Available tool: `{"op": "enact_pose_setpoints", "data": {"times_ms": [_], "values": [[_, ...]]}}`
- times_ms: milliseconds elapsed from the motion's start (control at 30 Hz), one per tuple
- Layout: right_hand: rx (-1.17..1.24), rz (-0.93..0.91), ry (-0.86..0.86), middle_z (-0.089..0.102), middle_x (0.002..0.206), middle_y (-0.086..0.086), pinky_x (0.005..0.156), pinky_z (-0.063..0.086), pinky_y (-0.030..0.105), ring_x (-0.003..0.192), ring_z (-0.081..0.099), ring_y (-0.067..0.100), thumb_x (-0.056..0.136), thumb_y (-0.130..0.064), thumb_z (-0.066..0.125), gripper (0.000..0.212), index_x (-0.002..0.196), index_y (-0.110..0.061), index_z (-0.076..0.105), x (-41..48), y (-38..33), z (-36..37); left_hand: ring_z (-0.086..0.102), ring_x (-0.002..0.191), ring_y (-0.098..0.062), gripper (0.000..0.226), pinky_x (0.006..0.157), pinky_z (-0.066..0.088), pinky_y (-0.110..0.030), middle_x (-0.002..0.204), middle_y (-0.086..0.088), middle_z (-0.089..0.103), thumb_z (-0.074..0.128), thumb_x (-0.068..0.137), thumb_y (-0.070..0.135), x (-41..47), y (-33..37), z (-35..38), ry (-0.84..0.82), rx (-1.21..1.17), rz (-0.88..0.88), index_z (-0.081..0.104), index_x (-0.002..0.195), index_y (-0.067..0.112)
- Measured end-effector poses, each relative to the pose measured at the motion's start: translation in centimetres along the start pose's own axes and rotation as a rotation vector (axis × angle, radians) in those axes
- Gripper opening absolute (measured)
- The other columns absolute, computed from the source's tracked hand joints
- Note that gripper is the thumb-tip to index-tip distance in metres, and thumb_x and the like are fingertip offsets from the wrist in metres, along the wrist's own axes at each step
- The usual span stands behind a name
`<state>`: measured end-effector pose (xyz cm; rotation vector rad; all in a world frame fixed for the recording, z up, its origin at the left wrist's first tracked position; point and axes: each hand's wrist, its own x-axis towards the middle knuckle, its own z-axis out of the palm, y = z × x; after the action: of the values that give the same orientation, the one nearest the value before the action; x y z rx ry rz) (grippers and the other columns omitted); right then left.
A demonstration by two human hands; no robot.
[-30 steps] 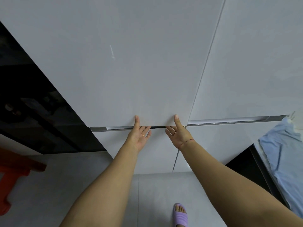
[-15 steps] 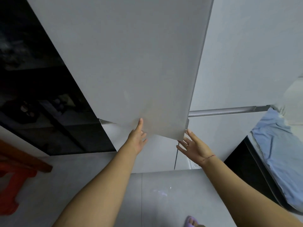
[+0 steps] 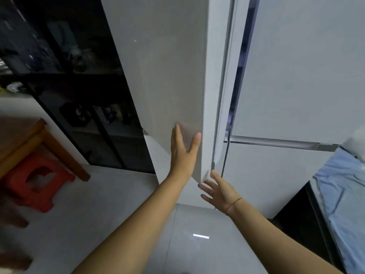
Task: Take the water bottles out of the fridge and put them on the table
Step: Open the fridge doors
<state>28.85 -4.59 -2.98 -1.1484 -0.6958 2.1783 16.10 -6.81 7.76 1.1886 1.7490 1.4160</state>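
Observation:
The white fridge's upper left door [image 3: 167, 76] stands swung out toward me, nearly edge-on. My left hand [image 3: 182, 153] lies flat against its outer face near the bottom corner, fingers spread. My right hand [image 3: 219, 191] is open just below the door's lower corner, fingertips near its edge, holding nothing. A narrow dark gap [image 3: 240, 76] shows between the open door and the closed upper right door [image 3: 306, 66]. No water bottles are visible; the fridge's inside is hidden. The wooden table [image 3: 21, 139] shows at the left edge.
A dark glass-fronted cabinet [image 3: 69, 86] stands left of the fridge. A red plastic stool [image 3: 33, 180] sits under the table. A light blue cloth [image 3: 341, 194] covers something at the right edge. Pale floor tiles [image 3: 187, 244] lie below me.
The upper left door has swung from shut to wide open. My left hand moved from the bottom handle groove to the door's face; my right hand let go and dropped below the corner.

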Motion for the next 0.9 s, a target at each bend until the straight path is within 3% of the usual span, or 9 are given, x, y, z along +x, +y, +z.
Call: {"op": "enact_pose_setpoints", "data": {"times_ms": [100, 167, 267, 400, 500, 600, 733, 833, 900], "values": [[-0.048, 0.039, -0.033, 0.047, 0.137, 0.009, 0.104, 0.038, 0.045, 0.122, 0.051, 0.026, 0.091, -0.045, 0.051, 0.052, 0.136, -0.021, 0.039, -0.9, 1.4, 0.8, 0.018, 0.147, -0.016, 0.09, 0.113, 0.024, -0.034, 0.161, 0.008, 0.013, 0.055, 0.081, 0.061, -1.7, -0.1, -1.2, 0.036, -0.011, -0.028, 0.005, 0.152, 0.036], [-0.109, 0.068, -0.065, 0.047, 0.14, 0.009, 0.105, 0.037, 0.045, 0.124, 0.049, 0.026, 0.09, -0.049, 0.05, 0.059, 0.14, -0.019, 0.038, -1.5, 2.0, 1.3, 0.027, 0.144, -0.017, 0.088, 0.11, 0.028, -0.034, 0.159, 0.007, 0.024, 0.062, 0.082, 0.055, -2.5, -0.8, -2.5, 0.063, -0.006, -0.053, 0.012, 0.152, 0.038], [-0.257, 0.072, -0.046, 0.04, 0.146, 0.01, 0.108, 0.036, 0.045, 0.127, 0.046, 0.026, 0.087, -0.054, 0.052, 0.069, 0.141, -0.015, 0.036, -2.2, 2.2, 1.8, 0.037, 0.138, -0.017, 0.086, 0.113, 0.034, -0.045, 0.152, 0.007, 0.039, 0.065, 0.078, 0.059, -3.6, -1.6, -4.9, 0.054, -0.011, -0.068, 0.021, 0.149, 0.041], [-0.471, -0.173, 0.056, 0.025, 0.153, 0.009, 0.113, 0.027, 0.042, 0.138, 0.032, 0.026, 0.088, -0.048, 0.054, 0.081, 0.15, -0.019, 0.012, -2.5, 1.1, 3.5, 0.042, 0.135, -0.01, 0.083, 0.113, 0.036, -0.039, 0.146, 0.009, 0.046, 0.063, 0.077, 0.059, -4.8, -2.0, -8.0, 0.029, -0.027, -0.024, 0.029, 0.148, 0.036], [-0.615, -0.455, -0.037, 0.045, 0.138, 0.001, 0.101, 0.036, 0.023, 0.131, 0.041, 0.022, 0.09, -0.031, 0.057, 0.059, 0.143, -0.019, 0.032, -3.1, 0.1, 6.1, 0.048, 0.129, -0.002, 0.076, 0.107, 0.039, -0.022, 0.142, 0.01, 0.051, 0.06, 0.081, 0.05, -5.6, -2.7, -10.3, 0.028, -0.036, 0.016, 0.034, 0.148, 0.027], [-0.724, -0.59, -0.106, 0.06, 0.107, -0.01, 0.079, 0.042, 0.005, 0.104, 0.056, 0.012, 0.091, -0.023, 0.057, 0.033, 0.123, -0.019, 0.052, -3.4, 0.9, 8.4, 0.049, 0.125, 0.005, 0.067, 0.097, 0.04, -0.007, 0.139, 0.012, 0.053, 0.056, 0.085, 0.045, -6.2, -3.2, -12.9, 0.041, -0.012, 0.031, 0.04, 0.145, 0.02], [-0.83, -0.684, -0.102, 0.061, 0.101, -0.021, 0.081, 0.042, 0.01, 0.09, 0.056, -0.009, 0.092, -0.026, 0.055, 0.026, 0.117, -0.03, 0.056, -3.4, 3.6, 10.8, 0.053, 0.106, 0.02, 0.049, 0.087, 0.04, 0.0, 0.124, 0.018, 0.058, 0.051, 0.09, 0.039, -7.0, -4.2, -16.8, 0.098, 0.022, 0.001, 0.05, 0.136, 0.021], [-0.87, -0.686, -0.101, 0.066, 0.096, -0.02, 0.081, 0.047, 0.017, 0.089, 0.061, 0.0, 0.089, -0.028, 0.059, 0.019, 0.107, -0.034, 0.061, -3.2, 5.3, 13.6, 0.055, 0.09, 0.023, 0.022, 0.078, 0.04, 0.002, 0.105, 0.025, 0.06, 0.05, 0.096, 0.032, -7.4, -5.2, -20.0, 0.182, 0.018, -0.051, 0.057, 0.117, 0.032], [-0.903, -0.686, -0.114, 0.068, 0.09, -0.015, 0.079, 0.05, 0.021, 0.085, 0.063, 0.005, 0.088, -0.031, 0.06, 0.016, 0.104, -0.029, 0.065, -2.9, 6.6, 15.8, 0.058, 0.081, 0.013, 0.009, 0.08, 0.041, -0.006, 0.09, 0.021, 0.059, 0.051, 0.091, 0.043, -7.5, -5.7, -22.3, 0.251, 0.008, -0.11, 0.058, 0.093, 0.037]]}}
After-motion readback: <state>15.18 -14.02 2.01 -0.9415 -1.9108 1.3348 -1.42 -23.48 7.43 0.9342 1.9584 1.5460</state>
